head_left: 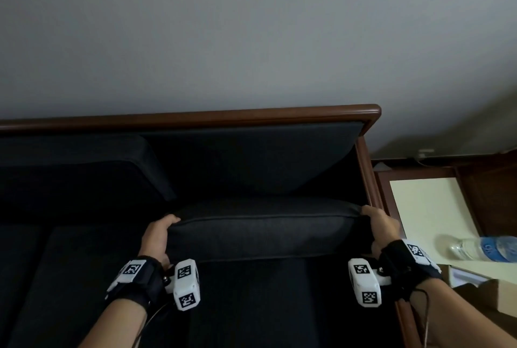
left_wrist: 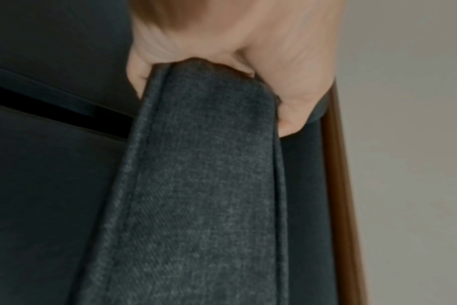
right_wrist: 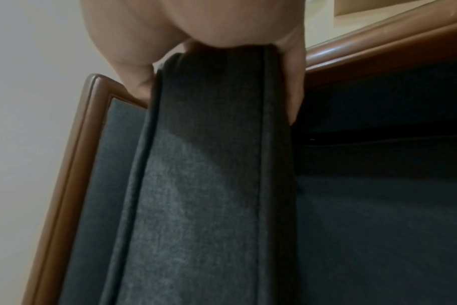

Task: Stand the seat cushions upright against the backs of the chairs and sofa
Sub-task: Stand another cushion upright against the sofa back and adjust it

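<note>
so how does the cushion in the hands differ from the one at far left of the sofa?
The held cushion is gripped at both ends by the left hand and right hand; the left cushion is untouched. The held one is at the sofa's right end and looks greyer. Both dark fabric.

The wooden frame (head_left: 366,168) of the sofa closes in the right end of the seat: its side rail runs just beside the right hand (head_left: 377,227), which grips the end of the lifted seat cushion (head_left: 260,233), so little room is left on that side. The frame's top rail (head_left: 195,118) and the padded back (head_left: 251,157) under it bar the way behind the cushion. Left of the frame's corner, another cushion (head_left: 78,168) leans on the back, near the left hand (head_left: 156,235). In front of the cushion the dark seat lies open. Right of the frame stands a bench (head_left: 419,202) carrying a lying water bottle (head_left: 484,248).
</note>
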`<act>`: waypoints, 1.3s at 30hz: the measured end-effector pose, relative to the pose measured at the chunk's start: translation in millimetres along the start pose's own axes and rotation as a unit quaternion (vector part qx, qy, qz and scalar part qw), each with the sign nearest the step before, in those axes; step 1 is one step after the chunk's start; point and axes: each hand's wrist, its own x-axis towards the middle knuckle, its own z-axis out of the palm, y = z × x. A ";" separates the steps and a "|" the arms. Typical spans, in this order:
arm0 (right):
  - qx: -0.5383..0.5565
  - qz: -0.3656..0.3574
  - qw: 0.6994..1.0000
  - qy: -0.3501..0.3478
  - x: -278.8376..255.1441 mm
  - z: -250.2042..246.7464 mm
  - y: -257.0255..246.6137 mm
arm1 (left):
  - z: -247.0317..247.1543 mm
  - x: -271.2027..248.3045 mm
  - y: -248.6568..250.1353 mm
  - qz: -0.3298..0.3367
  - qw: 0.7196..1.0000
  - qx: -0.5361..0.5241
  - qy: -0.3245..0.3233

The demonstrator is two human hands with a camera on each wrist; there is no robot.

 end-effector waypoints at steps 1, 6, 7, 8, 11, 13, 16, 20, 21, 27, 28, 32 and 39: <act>0.009 -0.006 1.000 0.008 0.8 1.0 -1.8 | 5.2 -3.4 5.7 0.012 1.000 0.000 0.006; 0.006 -0.044 0.998 -0.037 9.5 14.7 -36.1 | 36.8 -6.1 20.4 0.066 0.998 0.014 0.018; -0.004 -0.046 0.998 -0.053 10.9 19.4 -42.0 | 42.5 -8.9 19.0 0.097 0.994 0.039 0.040; -0.018 -0.058 0.996 -0.058 12.6 24.5 -45.3 | 47.7 -11.4 16.2 0.132 0.987 0.060 0.068; -0.127 -0.166 0.978 -0.013 2.2 37.9 -43.6 | 66.7 -26.1 18.2 0.228 0.963 0.105 0.095; -0.194 -0.230 0.954 0.004 -5.6 49.6 -38.4 | 79.5 -25.4 25.9 0.257 0.950 0.156 0.086; -0.246 -0.279 0.928 0.013 -4.4 68.4 -45.0 | 94.9 -16.7 46.3 0.261 0.923 0.271 0.078; -0.345 -0.267 0.899 -0.040 22.8 76.5 -89.5 | 104.6 3.8 89.8 0.250 0.895 0.368 0.039; -0.385 -0.264 0.883 -0.050 27.9 76.5 -101.8 | 103.4 8.5 101.1 0.243 0.887 0.391 0.029; -0.339 -0.281 0.895 -0.075 39.4 66.6 -110.7 | 84.7 26.9 116.4 0.243 0.904 0.351 0.013; -0.273 -0.250 0.925 -0.082 44.5 65.1 -101.1 | 84.2 25.4 109.8 0.224 0.932 0.285 0.018; -0.059 -0.109 0.984 -0.124 68.9 57.4 -76.4 | 99.9 27.9 81.9 0.166 0.978 0.121 0.026; -0.025 -0.171 0.983 -0.059 81.1 72.8 -84.2 | 107.7 48.2 73.9 0.199 0.972 0.128 -0.001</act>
